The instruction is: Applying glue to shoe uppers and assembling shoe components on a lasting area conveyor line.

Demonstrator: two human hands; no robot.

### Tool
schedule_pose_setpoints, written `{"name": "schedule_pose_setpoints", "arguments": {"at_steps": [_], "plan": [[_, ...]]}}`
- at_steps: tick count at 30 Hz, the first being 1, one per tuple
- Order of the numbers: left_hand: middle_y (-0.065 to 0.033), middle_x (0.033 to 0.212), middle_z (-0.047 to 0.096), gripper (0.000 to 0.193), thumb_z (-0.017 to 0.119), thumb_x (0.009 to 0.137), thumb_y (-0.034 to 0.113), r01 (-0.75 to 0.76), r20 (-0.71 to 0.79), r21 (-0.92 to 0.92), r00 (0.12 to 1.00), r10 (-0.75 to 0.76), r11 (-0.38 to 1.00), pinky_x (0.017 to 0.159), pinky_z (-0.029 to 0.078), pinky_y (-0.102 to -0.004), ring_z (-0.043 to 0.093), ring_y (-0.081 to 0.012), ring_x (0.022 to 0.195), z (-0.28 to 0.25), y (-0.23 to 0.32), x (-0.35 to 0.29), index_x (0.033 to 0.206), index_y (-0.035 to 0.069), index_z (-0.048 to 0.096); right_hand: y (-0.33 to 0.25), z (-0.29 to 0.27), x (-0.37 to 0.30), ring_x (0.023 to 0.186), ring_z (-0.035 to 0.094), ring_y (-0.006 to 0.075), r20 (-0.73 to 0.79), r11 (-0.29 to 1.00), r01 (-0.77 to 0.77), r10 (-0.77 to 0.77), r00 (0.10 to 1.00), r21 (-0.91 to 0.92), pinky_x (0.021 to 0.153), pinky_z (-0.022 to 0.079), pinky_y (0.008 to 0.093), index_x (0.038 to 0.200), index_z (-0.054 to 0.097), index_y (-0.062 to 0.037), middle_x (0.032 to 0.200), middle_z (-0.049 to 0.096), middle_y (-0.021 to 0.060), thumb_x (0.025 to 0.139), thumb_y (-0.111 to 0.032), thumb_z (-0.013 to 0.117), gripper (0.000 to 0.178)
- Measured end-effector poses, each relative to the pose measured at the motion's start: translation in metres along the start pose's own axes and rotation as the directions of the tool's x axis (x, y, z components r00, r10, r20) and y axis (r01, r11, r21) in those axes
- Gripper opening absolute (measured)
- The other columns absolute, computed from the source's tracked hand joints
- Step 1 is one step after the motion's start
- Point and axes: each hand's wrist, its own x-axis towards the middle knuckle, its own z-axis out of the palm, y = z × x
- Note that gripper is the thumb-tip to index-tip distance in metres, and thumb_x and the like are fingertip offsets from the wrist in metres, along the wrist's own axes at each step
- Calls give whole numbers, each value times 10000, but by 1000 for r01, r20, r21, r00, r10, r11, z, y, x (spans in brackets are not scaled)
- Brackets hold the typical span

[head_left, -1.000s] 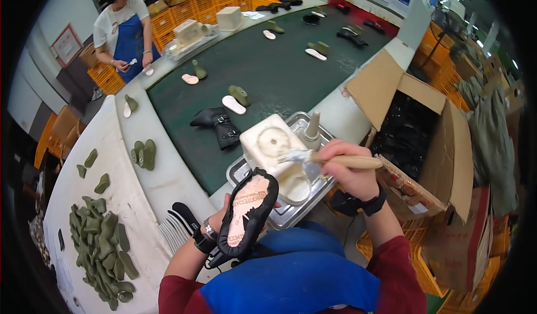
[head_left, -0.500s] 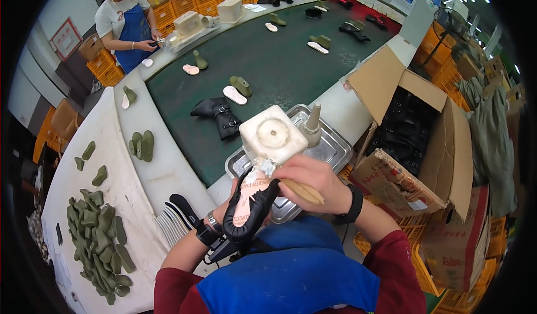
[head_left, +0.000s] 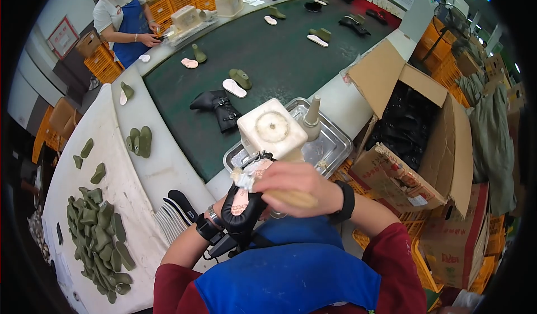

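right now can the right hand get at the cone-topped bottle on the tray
Probably yes: the cone-topped bottle stands on the tray, right of the white container, its right side open; but the right hand holds a brush.

Over by the person, both forearms angle inward, elbows bent and set wide. The right hand [head_left: 296, 182] crosses in front of the chest, back upward, fingers bunched in a closed grip pointing left. The left hand [head_left: 221, 204] is close by, mostly hidden from me.
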Motion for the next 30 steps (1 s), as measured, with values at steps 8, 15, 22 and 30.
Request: {"name": "schedule_pose_setpoints", "arguments": {"at_steps": [8,15,22,30], "plan": [[-87,564,462,569,377,919,430,62,226,-356,974,22,932,466,338,-289,426,-185,477,-8,-5,7,1237,-42,379,35,-10,-5,716,600,242,-107,994,-100,95,990,-41,641,483,301,886,619,-12,802,605,110,740,-28,621,147],[-175,1131,553,933,206,765,756,17,217,-509,970,109,861,686,529,-299,621,-199,798,-28,-23,13,1365,43,261,28,-10,-3,664,602,240,-189,965,-208,177,966,-158,600,481,306,845,627,-27,738,609,96,727,-30,626,117],[-157,983,493,925,180,730,782,20,45,-409,999,-2,913,593,470,-334,565,-230,699,-24,-20,3,1285,58,337,17,-7,6,645,597,247,-192,977,-185,162,968,-108,583,475,308,822,624,-28,726,603,96,717,-49,641,109],[-141,792,555,979,218,675,843,-39,-151,-90,988,25,995,532,426,-330,528,-250,622,-8,-4,0,1210,48,418,21,-12,5,670,595,256,-154,950,-185,150,977,-250,600,477,313,842,615,-22,748,593,100,723,-29,629,120]]}}
